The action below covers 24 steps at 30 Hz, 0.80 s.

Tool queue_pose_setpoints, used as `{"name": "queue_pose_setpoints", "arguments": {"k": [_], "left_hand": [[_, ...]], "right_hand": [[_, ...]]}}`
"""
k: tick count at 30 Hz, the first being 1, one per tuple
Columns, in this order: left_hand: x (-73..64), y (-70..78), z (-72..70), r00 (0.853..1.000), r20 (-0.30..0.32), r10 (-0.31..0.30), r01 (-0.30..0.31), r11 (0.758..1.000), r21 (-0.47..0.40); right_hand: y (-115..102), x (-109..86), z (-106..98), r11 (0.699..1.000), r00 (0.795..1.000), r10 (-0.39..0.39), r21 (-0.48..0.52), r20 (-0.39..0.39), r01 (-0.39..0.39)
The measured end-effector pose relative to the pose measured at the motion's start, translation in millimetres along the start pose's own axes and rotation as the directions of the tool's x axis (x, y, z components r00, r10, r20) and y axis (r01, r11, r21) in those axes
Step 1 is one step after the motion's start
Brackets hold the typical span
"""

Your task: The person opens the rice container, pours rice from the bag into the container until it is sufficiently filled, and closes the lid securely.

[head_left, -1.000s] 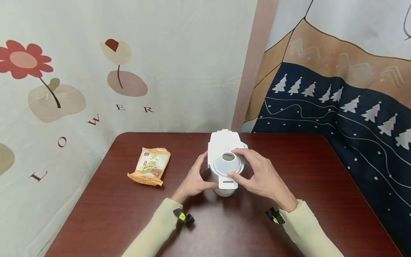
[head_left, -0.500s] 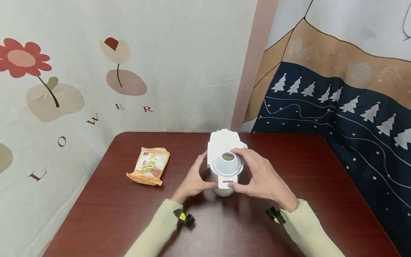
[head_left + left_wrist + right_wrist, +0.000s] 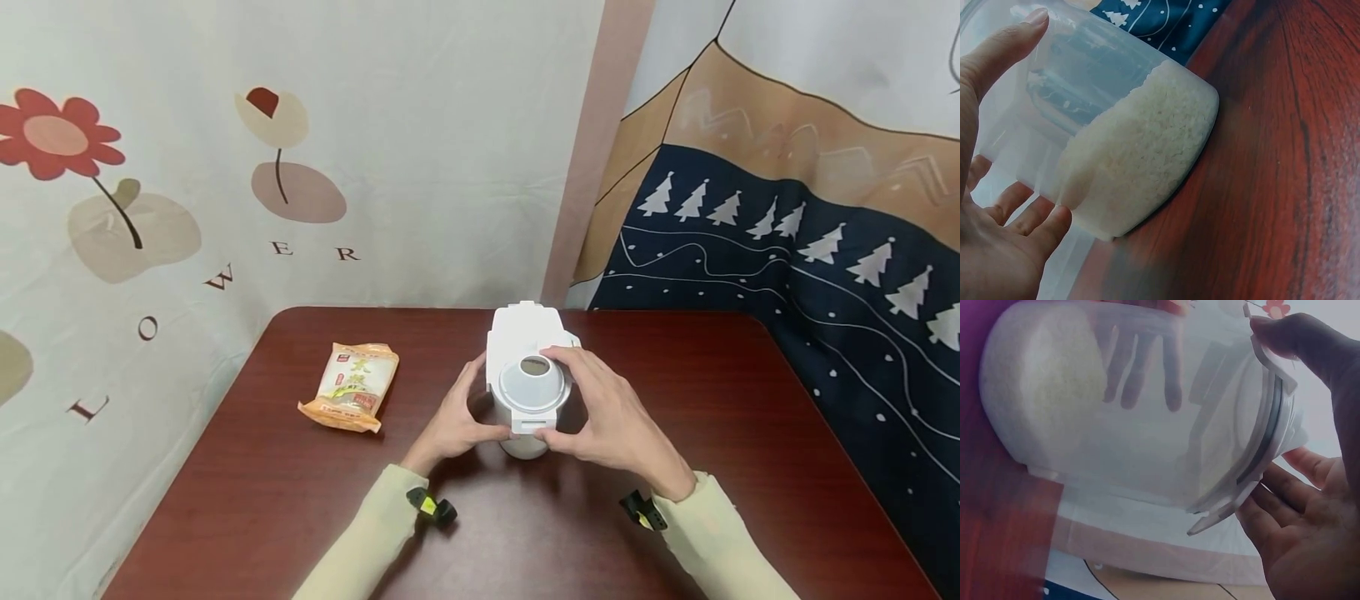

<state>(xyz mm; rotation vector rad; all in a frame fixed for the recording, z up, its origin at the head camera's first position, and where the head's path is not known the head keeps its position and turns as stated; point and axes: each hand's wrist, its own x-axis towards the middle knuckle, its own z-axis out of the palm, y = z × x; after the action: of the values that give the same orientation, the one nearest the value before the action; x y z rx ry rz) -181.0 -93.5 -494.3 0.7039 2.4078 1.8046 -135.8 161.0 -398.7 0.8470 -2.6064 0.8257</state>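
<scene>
A translucent food container (image 3: 1104,87) with white rice (image 3: 1147,137) in its lower part stands upright on the table. Its white lid (image 3: 525,327) is on top and carries a round cap (image 3: 532,390). My left hand (image 3: 454,421) holds the container's left side, thumb in front and fingers spread along the wall. With my right hand (image 3: 617,412) I grip the lid: the thumb presses the front latch (image 3: 534,423), while the fingers reach round the lid's right side. In the right wrist view another lid flap (image 3: 1222,512) sticks outward.
An orange-and-white snack packet (image 3: 354,387) lies on the left of the dark red wooden table (image 3: 525,533). Printed cloths (image 3: 450,150) hang behind the table and along its right side.
My right thumb has moved from the cap's edge down to the front latch. That latch has folded downward. The left hand and the container have stayed in place.
</scene>
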Motion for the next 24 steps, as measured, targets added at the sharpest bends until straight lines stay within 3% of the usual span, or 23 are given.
{"name": "queue_pose_setpoints", "arguments": {"k": [6,14,24], "left_hand": [[-0.4,1.6,0.5,1.0,0.006,0.006,-0.006,1.0,-0.021],[-0.3,0.8,3.5,1.0,0.0,0.001,-0.001,0.999,-0.038],[-2.9,0.6,2.2,1.0,0.0,0.016,-0.016,1.0,-0.02]], "right_hand": [[-0.9,-0.8,1.8,1.0,1.0,0.016,0.014,-0.011,-0.016],[1.3,0.4,4.8,0.999,0.997,-0.033,-0.035,-0.073,0.031],[0.9,0.9,5.3,1.0,0.998,-0.024,-0.016,-0.052,0.023]]}}
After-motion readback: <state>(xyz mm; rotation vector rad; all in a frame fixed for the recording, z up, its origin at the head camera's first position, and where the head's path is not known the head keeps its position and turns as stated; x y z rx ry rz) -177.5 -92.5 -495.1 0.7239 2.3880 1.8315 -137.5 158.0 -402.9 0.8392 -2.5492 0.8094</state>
